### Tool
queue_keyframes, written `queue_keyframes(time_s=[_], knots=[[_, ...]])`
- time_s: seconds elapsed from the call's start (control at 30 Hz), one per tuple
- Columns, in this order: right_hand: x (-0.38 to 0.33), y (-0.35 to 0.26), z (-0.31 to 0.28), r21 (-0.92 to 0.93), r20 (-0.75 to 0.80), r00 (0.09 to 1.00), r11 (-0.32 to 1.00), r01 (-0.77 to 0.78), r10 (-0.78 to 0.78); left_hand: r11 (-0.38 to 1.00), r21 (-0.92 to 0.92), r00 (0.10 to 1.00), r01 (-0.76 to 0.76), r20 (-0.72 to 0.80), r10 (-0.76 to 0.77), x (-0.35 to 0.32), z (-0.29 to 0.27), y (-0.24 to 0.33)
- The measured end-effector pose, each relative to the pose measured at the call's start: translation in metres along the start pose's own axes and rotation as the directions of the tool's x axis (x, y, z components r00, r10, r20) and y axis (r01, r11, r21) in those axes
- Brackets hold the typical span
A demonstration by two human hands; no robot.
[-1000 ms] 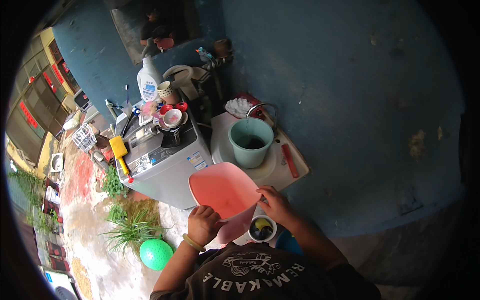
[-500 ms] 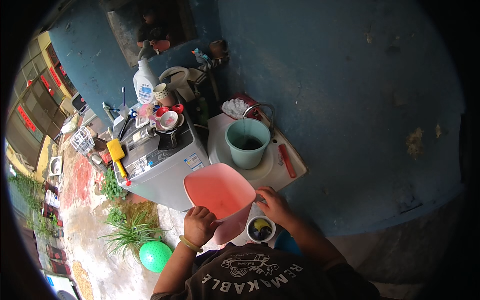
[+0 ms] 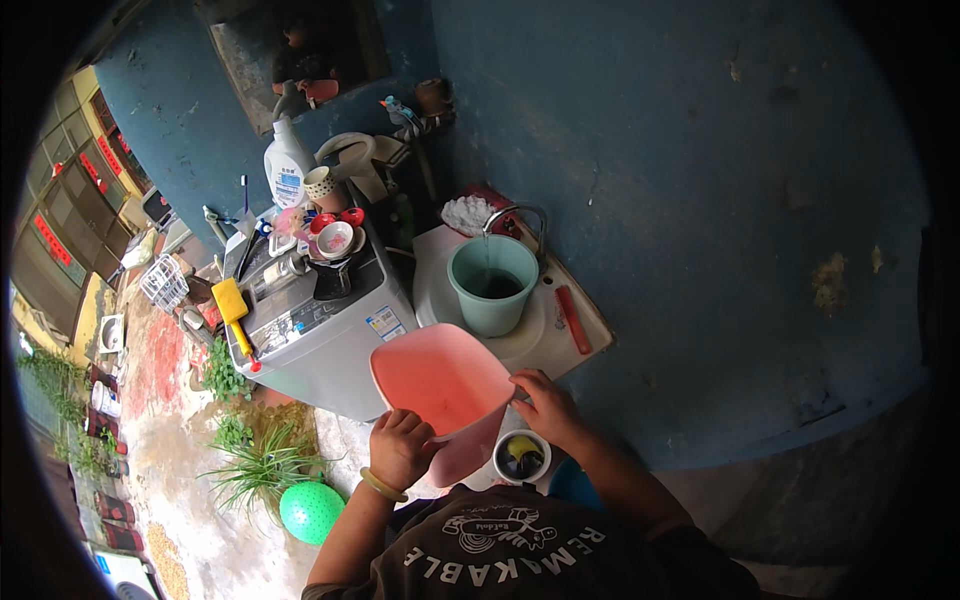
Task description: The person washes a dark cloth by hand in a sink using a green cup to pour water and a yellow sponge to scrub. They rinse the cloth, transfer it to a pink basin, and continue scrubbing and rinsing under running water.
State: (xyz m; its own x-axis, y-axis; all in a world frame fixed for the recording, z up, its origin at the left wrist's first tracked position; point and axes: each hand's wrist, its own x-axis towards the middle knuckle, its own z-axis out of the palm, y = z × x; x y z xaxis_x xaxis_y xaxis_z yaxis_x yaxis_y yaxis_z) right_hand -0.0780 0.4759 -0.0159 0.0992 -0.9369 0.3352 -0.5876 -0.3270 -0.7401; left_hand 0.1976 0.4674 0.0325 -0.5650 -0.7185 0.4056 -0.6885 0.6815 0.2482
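Note:
A pink plastic bin (image 3: pixel 470 455) is held up in front of me, its wide mouth tilted so that I look into it. My left hand (image 3: pixel 401 447), with a bangle at the wrist, grips the near left rim, fingers curled over it. At the right rim my right hand (image 3: pixel 548 405) is closed on the edge. Beyond the bin a pale green bucket (image 3: pixel 490 318) stands in the white sink (image 3: pixel 432 300). Water runs into it from a curved metal faucet (image 3: pixel 541 225), and dark liquid shows inside.
Left of the sink stands a grey washing machine (image 3: pixel 350 350) loaded with bowls, a detergent bottle (image 3: pixel 287 165) and a yellow brush (image 3: pixel 230 300). A red-handled object (image 3: pixel 573 320) lies on the sink's right edge. Below are a small white bucket (image 3: pixel 522 458), a green ball (image 3: pixel 310 513) and plants (image 3: pixel 260 470).
Almost nothing differs. The view has shifted very slightly, and both hands keep their hold on the pink bin while water runs from the faucet.

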Motion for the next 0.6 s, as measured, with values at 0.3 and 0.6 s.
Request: queue_keyframes(time_s=[0.3,0.6], knots=[[-0.0003,-0.0010,-0.0021,-0.008,-0.008,1.000,1.000,0.017,-0.017,1.000,-0.013,1.000,-0.017,-0.001,0.017,0.0042,-0.0005,0.0041],[-0.0031,0.0021,-0.0014,0.026,-0.011,1.000,0.999,0.020,-0.020,1.000,-0.012,1.000,-0.024,-0.005,0.024,0.0057,0.0008,0.0085]])
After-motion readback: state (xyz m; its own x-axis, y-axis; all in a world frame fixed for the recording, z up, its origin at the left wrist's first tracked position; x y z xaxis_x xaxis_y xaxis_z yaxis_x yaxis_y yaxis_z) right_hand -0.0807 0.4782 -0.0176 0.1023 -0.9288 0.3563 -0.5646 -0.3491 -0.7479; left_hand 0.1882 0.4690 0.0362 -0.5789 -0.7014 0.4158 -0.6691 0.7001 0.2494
